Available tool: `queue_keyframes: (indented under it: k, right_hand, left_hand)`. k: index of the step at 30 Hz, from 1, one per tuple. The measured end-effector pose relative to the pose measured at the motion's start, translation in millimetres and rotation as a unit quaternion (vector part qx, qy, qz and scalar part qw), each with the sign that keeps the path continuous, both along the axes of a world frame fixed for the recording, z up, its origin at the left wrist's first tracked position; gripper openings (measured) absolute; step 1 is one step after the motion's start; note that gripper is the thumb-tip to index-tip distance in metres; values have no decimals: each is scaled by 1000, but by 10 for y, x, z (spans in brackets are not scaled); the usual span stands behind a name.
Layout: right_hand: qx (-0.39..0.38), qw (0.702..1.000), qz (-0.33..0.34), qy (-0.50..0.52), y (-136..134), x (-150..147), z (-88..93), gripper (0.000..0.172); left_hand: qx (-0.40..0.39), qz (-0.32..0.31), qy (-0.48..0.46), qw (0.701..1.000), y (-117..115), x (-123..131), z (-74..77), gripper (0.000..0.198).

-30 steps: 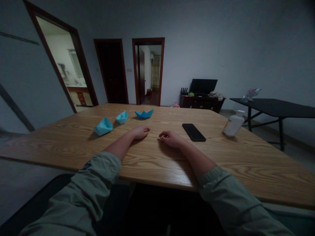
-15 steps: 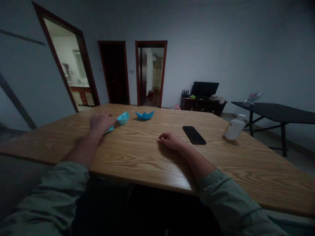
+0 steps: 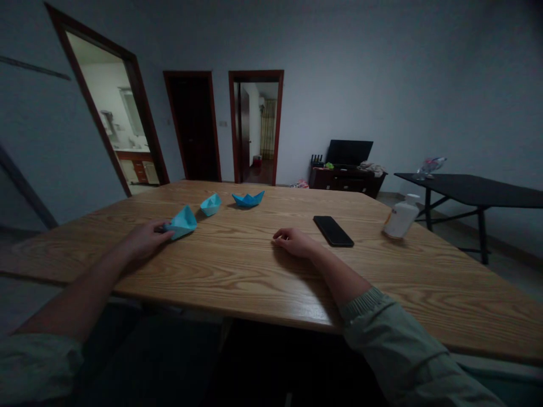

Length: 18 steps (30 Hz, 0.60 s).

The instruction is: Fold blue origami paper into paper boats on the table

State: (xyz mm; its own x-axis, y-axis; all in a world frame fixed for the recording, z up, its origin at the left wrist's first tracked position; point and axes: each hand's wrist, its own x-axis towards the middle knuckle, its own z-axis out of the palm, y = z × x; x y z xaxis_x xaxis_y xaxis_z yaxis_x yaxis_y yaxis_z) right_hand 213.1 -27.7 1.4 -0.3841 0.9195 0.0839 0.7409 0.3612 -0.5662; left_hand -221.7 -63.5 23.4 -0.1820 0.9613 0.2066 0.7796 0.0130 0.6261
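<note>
Three folded paper boats sit in a slanting row on the wooden table (image 3: 237, 271). My left hand (image 3: 148, 238) pinches the near end of the closest one, a light blue paper boat (image 3: 184, 223), between thumb and fingers. Just beyond it is a smaller light blue boat (image 3: 210, 205), and a darker blue boat (image 3: 248, 200) lies farther to the right. My right hand (image 3: 294, 242) rests on the tabletop with its fingers loosely curled and nothing visible in them. Beside that hand, to its right, lies a black phone (image 3: 333, 231).
A white bottle (image 3: 401, 217) stands on the right part of the table. Beyond the table are a black folding table (image 3: 470, 189), a dark cabinet (image 3: 345, 180) with a screen (image 3: 350, 152) on it, and doorways in the far wall.
My left hand has drawn back to the left and nearer, uncovering the closest light blue boat, and now grips its near end. My right hand stays put. The view has shifted slightly.
</note>
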Motion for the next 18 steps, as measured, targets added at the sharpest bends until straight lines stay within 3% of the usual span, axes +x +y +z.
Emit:
queue_keyframes:
  k: [4,8,13,18]
  right_hand:
    - [-8,1000,4,26,2,-7,-2,27]
    - [-29,988,-23,151,0,-11,72,31]
    - [-103,910,-47,399,-38,50,220,46]
    - [-159,834,-36,527,-21,87,246,48]
  left_hand:
    - [61,-61,-85,993,67,241,186,47]
    - [80,-199,-230,949,176,684,371,42]
    - [13,-303,-331,894,391,1426,474,32]
    - [-67,-365,-387,844,627,2101,380,31]
